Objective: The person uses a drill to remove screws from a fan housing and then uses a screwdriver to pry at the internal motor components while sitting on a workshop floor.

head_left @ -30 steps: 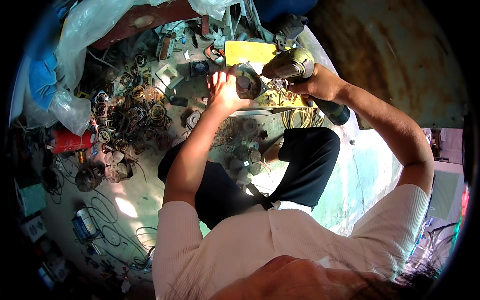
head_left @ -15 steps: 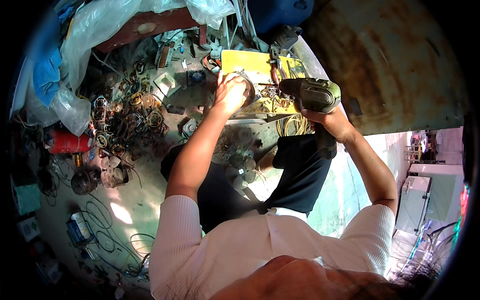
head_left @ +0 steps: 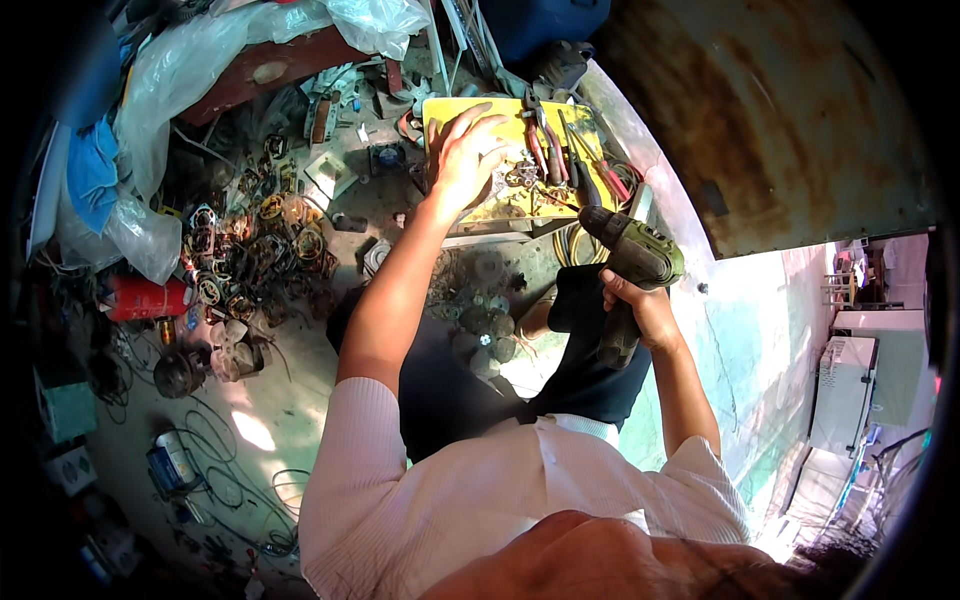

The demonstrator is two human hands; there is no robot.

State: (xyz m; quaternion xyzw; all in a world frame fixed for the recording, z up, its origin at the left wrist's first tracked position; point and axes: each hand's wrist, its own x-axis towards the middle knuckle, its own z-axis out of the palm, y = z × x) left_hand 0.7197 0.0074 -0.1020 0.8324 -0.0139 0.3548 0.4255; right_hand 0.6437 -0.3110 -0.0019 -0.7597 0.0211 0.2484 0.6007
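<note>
My right hand [head_left: 645, 308] is wrapped round the grip of a green-and-black cordless drill [head_left: 645, 252], its chuck pointing up and left towards a yellow board [head_left: 505, 122]. Over the board's left part, my left hand [head_left: 465, 165] has its fingers spread, and I see nothing held in it. What lies under the palm is hidden. Small metal parts and screws [head_left: 528, 175] are heaped beside those fingers. Red-handled pliers [head_left: 538, 135] lie on the board, and a screwdriver with a red handle [head_left: 612, 180] rests on its right side.
Many motor coils and wires [head_left: 265, 240] cover the floor at left, near a red cylinder [head_left: 148, 298]. A coil of yellow cable [head_left: 575, 245] lies below the board. A large rusty panel [head_left: 780, 130] stands at right. Fan-like parts [head_left: 485, 325] lie between my legs.
The drill in my right hand has moved down and back from the board, uncovering the tools. My left hand has opened, its fingers spreading; the dark round piece it held is no longer visible.
</note>
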